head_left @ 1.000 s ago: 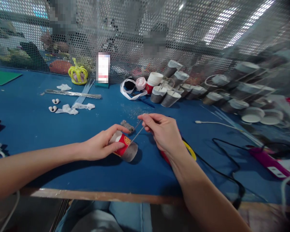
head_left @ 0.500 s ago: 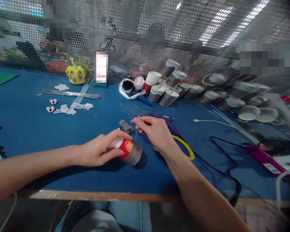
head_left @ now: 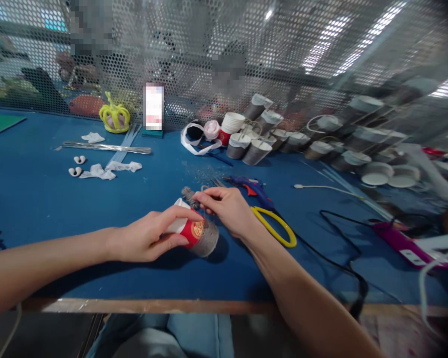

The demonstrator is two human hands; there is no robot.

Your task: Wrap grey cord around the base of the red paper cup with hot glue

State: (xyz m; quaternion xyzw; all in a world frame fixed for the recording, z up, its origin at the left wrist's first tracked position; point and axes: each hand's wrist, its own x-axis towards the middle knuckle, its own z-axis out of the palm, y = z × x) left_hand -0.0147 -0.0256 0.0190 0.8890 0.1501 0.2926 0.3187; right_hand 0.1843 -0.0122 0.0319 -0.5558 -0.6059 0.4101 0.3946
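My left hand (head_left: 160, 231) is closed around a red and white paper cup (head_left: 191, 233), tilted on its side. Grey yarn (head_left: 209, 239) is wound round the cup's base end, and a gold emblem shows on the red band. My right hand (head_left: 224, 206) pinches a strand of the grey yarn just above the cup. A small bundle of the same yarn (head_left: 188, 195) lies on the table behind the cup. Close beyond my right hand are a blue glue gun (head_left: 252, 185) and scissors with yellow handles (head_left: 274, 226), their blades partly hidden.
Several grey-wrapped cups (head_left: 257, 151) stand at the back right. A phone (head_left: 154, 107) leans against the mesh screen beside a yellow crown-like object (head_left: 114, 117). Thin metal rods (head_left: 106, 147) lie at left. A black cable and a purple power strip (head_left: 399, 243) occupy the right.
My right hand has moved slightly left and down with the yarn, closer to the cup. More of the glue gun and yellow scissor handles now shows. The left hand keeps its grip.
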